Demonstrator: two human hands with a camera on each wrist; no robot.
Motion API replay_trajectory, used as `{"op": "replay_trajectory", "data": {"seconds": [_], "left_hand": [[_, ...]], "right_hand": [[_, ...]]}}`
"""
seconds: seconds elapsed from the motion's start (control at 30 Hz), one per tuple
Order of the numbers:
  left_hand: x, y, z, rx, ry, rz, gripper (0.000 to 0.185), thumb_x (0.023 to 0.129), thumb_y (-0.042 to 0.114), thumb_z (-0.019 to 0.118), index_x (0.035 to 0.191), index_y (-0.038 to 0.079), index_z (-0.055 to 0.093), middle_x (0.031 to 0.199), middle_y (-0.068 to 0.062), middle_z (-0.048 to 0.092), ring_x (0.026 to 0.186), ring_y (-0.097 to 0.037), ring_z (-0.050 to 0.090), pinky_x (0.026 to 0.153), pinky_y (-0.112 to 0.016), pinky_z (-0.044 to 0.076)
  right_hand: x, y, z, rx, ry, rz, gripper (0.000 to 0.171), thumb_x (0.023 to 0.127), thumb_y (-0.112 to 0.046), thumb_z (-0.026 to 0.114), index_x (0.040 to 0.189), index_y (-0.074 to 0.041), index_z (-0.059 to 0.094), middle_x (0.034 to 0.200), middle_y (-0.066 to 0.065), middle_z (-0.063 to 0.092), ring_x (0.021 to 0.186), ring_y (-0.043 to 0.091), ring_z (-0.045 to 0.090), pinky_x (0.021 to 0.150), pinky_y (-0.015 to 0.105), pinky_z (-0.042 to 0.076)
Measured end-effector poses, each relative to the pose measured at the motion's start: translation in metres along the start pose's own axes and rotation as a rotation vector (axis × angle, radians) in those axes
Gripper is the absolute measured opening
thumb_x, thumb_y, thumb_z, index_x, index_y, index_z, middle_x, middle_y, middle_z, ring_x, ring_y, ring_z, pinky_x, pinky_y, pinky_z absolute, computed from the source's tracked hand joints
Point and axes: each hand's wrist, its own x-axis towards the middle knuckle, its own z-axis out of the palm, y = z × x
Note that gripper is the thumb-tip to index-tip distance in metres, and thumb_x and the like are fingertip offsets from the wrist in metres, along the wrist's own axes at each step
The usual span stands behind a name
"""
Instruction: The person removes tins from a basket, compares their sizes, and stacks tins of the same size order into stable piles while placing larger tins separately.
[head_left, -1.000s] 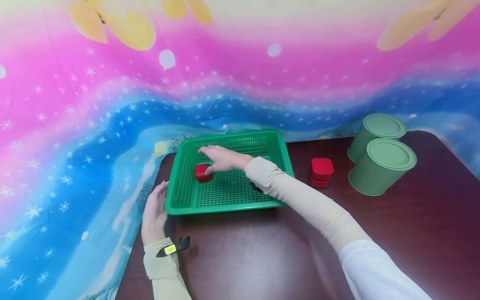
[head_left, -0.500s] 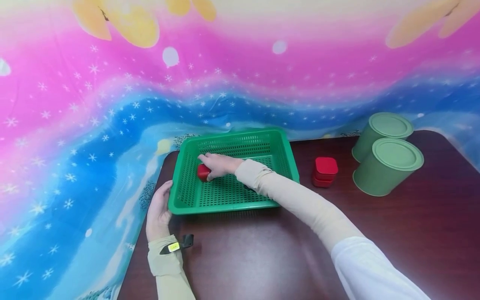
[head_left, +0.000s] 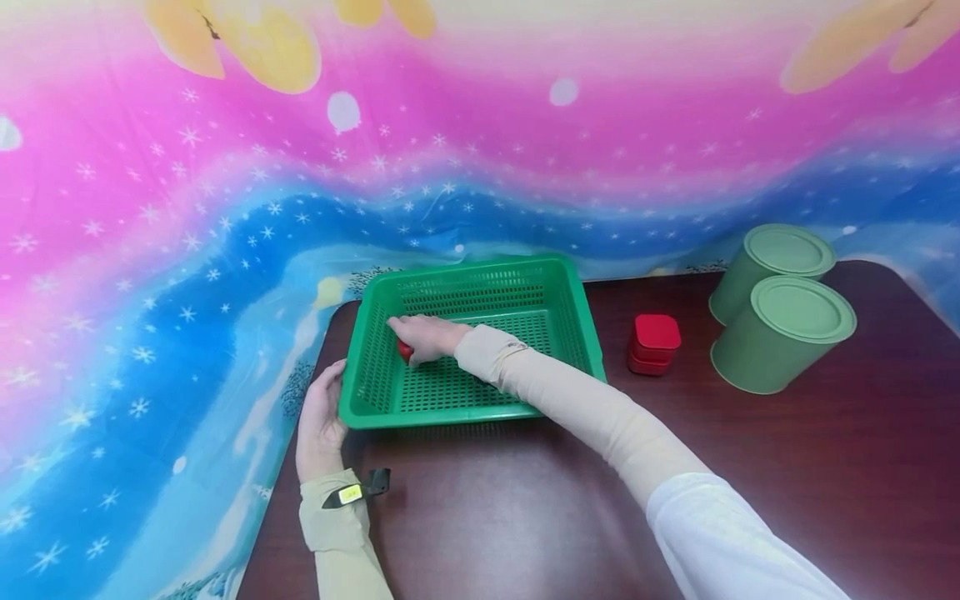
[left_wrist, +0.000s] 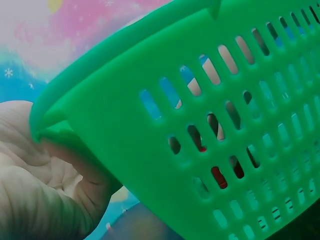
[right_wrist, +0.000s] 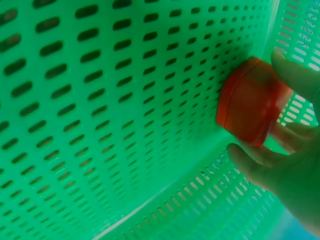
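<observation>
Inside a green plastic basket (head_left: 450, 414) with slotted walls, my right hand (head_left: 425, 337) grips a small red box (head_left: 405, 350). In the right wrist view, thumb and fingers stand on opposite sides of this rounded red box (right_wrist: 252, 102), close to the slotted floor. From above, the hand covers most of it. My left hand (head_left: 322, 417) holds the basket's left side near the front corner. The left wrist view shows that hand (left_wrist: 45, 185) curled at the rim, its fingertips partly hidden by the basket. Specks of red show through the slots.
A second red lidded box (head_left: 654, 344) stands on the dark brown table (head_left: 510, 508), right of the basket. Farther right are two green lidded cans, one in front (head_left: 783, 333) and one behind (head_left: 772, 271). A colourful cloth (head_left: 480, 125) hangs behind the table.
My right hand has lowered onto the red box in the basket and closed round it, covering more of it. The left hand stays at the basket's side. The head view has shifted slightly.
</observation>
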Motion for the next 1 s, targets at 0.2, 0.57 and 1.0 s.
{"op": "replay_trajectory", "data": {"seconds": [0.2,0.57,1.0], "left_hand": [[-0.001,0.000,-0.001,0.028,0.038,-0.013,0.023,0.113,0.022,0.042,0.110,0.009,0.061,0.092,-0.003,0.067,0.081,-0.013,0.068,0.078,-0.027,0.058],[0.001,-0.001,0.000,-0.007,0.061,-0.040,0.021,0.113,0.023,0.043,0.115,0.009,0.057,0.092,-0.002,0.066,0.081,-0.013,0.067,0.077,-0.028,0.058],[0.001,-0.001,0.001,0.046,0.105,-0.039,0.019,0.112,0.026,0.046,0.116,0.011,0.058,0.093,0.000,0.065,0.083,-0.011,0.066,0.082,-0.027,0.056]], "right_hand": [[0.000,-0.003,0.001,-0.041,0.016,0.007,0.088,0.096,-0.022,0.077,0.162,-0.007,0.022,0.148,0.016,0.049,0.126,0.026,0.056,0.095,0.037,0.050],[0.001,-0.001,0.003,-0.152,0.004,0.057,0.084,0.099,-0.028,0.072,0.164,-0.008,0.021,0.157,0.017,0.043,0.138,0.033,0.048,0.102,0.043,0.048],[-0.019,0.003,-0.033,-0.126,0.065,0.046,0.089,0.094,-0.030,0.075,0.164,-0.010,0.022,0.136,0.012,0.055,0.116,0.026,0.054,0.083,0.038,0.049]]}}
